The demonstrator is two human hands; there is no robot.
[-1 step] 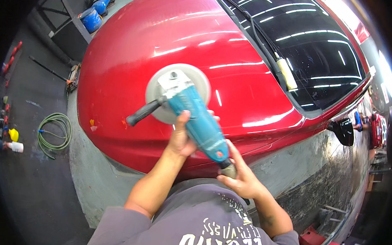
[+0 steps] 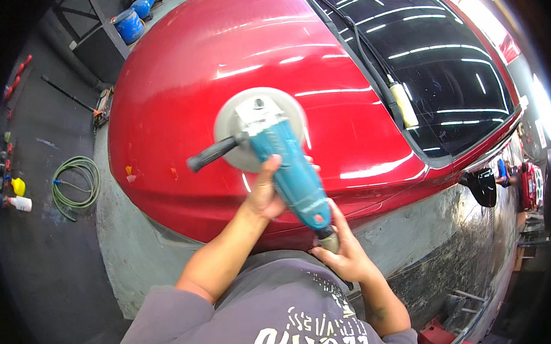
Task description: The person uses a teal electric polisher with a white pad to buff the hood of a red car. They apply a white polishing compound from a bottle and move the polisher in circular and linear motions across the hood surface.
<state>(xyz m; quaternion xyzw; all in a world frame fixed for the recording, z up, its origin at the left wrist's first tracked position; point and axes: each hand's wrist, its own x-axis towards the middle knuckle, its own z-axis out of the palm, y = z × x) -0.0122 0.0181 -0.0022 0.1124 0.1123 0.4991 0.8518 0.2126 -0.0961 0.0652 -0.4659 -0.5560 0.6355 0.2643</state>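
One yellowish bottle (image 2: 402, 105) lies right of the polisher (image 2: 294, 180).

The one view comes from a wide fisheye camera on the person's head, the left of a side-by-side pair, looking steeply down and ahead. The shirt (image 2: 246, 319) sits closest along the lower edge, the left hand (image 2: 265, 196) and right hand (image 2: 350, 250) near mid-picture, the car hood (image 2: 175, 96) beyond, edges bending outward.
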